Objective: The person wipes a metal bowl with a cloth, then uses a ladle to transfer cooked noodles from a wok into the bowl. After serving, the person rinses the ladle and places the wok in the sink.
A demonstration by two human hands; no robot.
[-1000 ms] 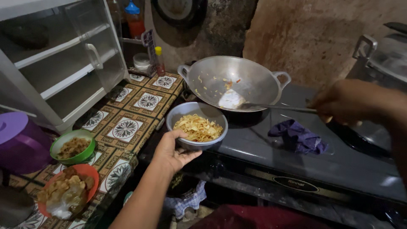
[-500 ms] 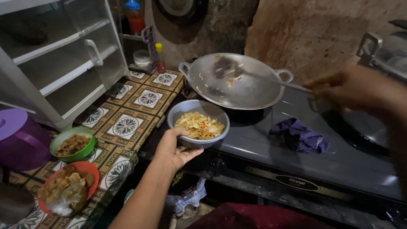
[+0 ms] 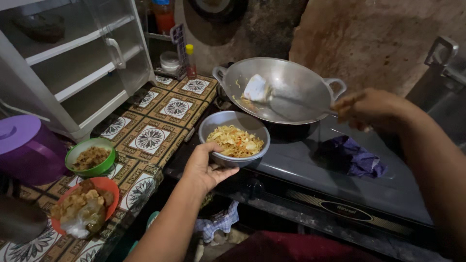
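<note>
**Noodle bowl held under a tilted wok**

Head view: the left hand (image 3: 206, 167) cups the near rim of a grey bowl (image 3: 234, 138) of noodles, fingers half curled beneath it and thumb on the edge, at the front of the stove (image 3: 310, 170). The right hand (image 3: 366, 109) is closed round the handle of a spatula (image 3: 262, 90), whose blade lies inside the wok (image 3: 279, 90). One wok, one grey bowl and one purple cloth (image 3: 352, 157) show on the stove; the tiled worktop (image 3: 150, 138) carries one green bowl (image 3: 91, 156) and one red bowl (image 3: 85, 206). Since half a second ago, the spatula blade has slid further left across the wok, while the grey bowl has stayed in place.
</note>
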